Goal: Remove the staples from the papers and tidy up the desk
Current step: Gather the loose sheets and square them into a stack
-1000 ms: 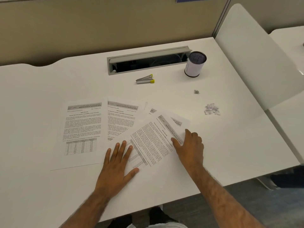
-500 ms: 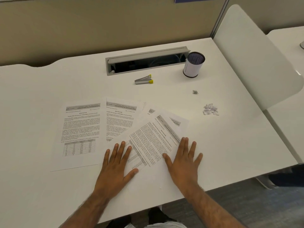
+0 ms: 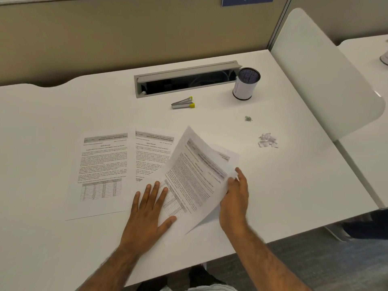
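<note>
**Top sheet lifted at its right edge, loose pages ready to gather**

Head view: your left hand [image 3: 147,211] lies flat on the bench [image 3: 52,248], fingers [image 3: 154,191] spread apart, pressing the near-left corner of the top sheet [image 3: 195,179]. Your right hand [image 3: 234,198] has its fingers pinched together on that sheet's right edge, and the page curls up off the pile with its far corner in the air. Beyond and to the left of your left fingertips, two more printed pages [image 3: 105,171] lie fanned flat; at least one further sheet [image 3: 227,157] peeks out just beyond your right fingertips.

The paper is light, thin and floppy. It will bend and sag wherever you don't support it, and it slides easily on the smooth bench, so take it along an edge or corner with a light pinch and let the flat hand stop the rest from skating. Squaring the pages probably needs both hands at opposite edges.

Well beyond your fingers, the staple remover [image 3: 183,103] lies with its jaws apart. Further right stands a mesh cup [image 3: 246,84]; I cannot tell whether anything is in it. A small heap of pulled staples [image 3: 248,118] and torn paper scraps [image 3: 267,140] lie loose, far right of your right fingers, not in any container. The open cable tray [image 3: 186,79] shows only cables inside.
</note>
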Demonstrator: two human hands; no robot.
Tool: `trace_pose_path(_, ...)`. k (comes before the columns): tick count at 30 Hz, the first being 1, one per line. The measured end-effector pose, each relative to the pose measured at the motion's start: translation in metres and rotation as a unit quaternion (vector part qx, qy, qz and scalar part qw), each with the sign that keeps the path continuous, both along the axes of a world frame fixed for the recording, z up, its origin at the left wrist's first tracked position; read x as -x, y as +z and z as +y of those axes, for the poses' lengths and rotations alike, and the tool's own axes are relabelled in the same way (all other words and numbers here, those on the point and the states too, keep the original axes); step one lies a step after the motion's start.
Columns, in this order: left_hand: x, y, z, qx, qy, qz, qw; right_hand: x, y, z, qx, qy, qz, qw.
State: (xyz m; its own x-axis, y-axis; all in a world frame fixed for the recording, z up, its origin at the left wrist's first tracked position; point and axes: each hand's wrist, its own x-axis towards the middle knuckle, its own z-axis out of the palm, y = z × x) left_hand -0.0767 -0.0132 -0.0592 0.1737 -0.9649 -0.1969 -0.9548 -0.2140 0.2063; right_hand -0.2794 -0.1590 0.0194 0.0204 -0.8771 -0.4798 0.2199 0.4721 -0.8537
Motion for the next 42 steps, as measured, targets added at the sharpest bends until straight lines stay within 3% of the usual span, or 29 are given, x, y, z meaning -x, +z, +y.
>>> trace_pose_path(2,0.000,0.000,0.001,0.003,-0.002,-0.001,1.000,0.000,0.008,-0.018,-0.057,-0.040,-0.078,0.994)
trace_pose_path(4,0.000,0.000,0.001,0.004,-0.002,0.000,1.000,-0.001,0.015,-0.026,-0.054,-0.008,-0.076,0.996)
trace_pose_path(8,0.000,-0.002,0.001,-0.004,0.000,0.000,1.000,-0.003,0.004,-0.013,0.025,0.118,0.087,0.989)
trace_pose_path(10,0.002,0.001,0.000,0.013,0.005,0.017,1.000,-0.001,-0.001,-0.005,0.027,0.131,0.156,0.979)
trace_pose_path(13,0.004,0.021,-0.010,0.112,0.054,0.100,0.987,0.009,0.007,-0.012,0.025,0.121,0.149,0.981)
trace_pose_path(15,0.002,0.046,-0.025,0.162,0.148,0.230,0.948,0.018,0.021,-0.020,0.042,0.141,0.115,0.982)
trace_pose_path(17,-0.005,0.071,-0.044,0.151,0.240,0.398,0.872,0.022,0.034,-0.026,0.061,0.172,0.098,0.978)
trace_pose_path(19,-0.013,0.081,-0.058,0.109,0.266,0.515,0.808,0.024,0.040,-0.030,0.061,0.197,0.089,0.974)
trace_pose_path(22,-0.019,0.081,-0.069,0.063,0.271,0.575,0.769,0.023,0.046,-0.031,0.035,0.222,0.025,0.974)
trace_pose_path(25,-0.022,0.070,-0.072,0.065,0.287,0.603,0.742,0.020,0.044,-0.044,-0.031,0.121,-0.058,0.990)
trace_pose_path(27,-0.027,0.063,-0.072,0.066,0.285,0.609,0.737,0.022,0.028,-0.059,0.007,0.066,0.030,0.997)
trace_pose_path(28,-0.029,0.060,-0.072,0.063,0.278,0.613,0.737,0.024,0.017,-0.068,0.063,0.065,0.137,0.986)
trace_pose_path(29,-0.030,0.058,-0.071,0.056,0.272,0.616,0.737,0.027,0.004,-0.077,0.132,0.081,0.258,0.954)
trace_pose_path(31,-0.032,0.055,-0.070,0.043,0.263,0.620,0.738,0.032,-0.016,-0.089,0.224,0.178,0.461,0.840)
trace_pose_path(36,-0.035,0.051,-0.075,0.025,0.263,0.614,0.744,0.038,-0.056,-0.095,0.257,0.360,0.647,0.621)
trace_pose_path(39,-0.031,0.050,-0.077,0.012,0.258,0.594,0.762,0.038,-0.064,-0.089,0.273,0.380,0.678,0.568)
trace_pose_path(42,-0.026,0.050,-0.076,0.010,0.268,0.582,0.768,0.034,-0.059,-0.082,0.343,0.362,0.639,0.586)
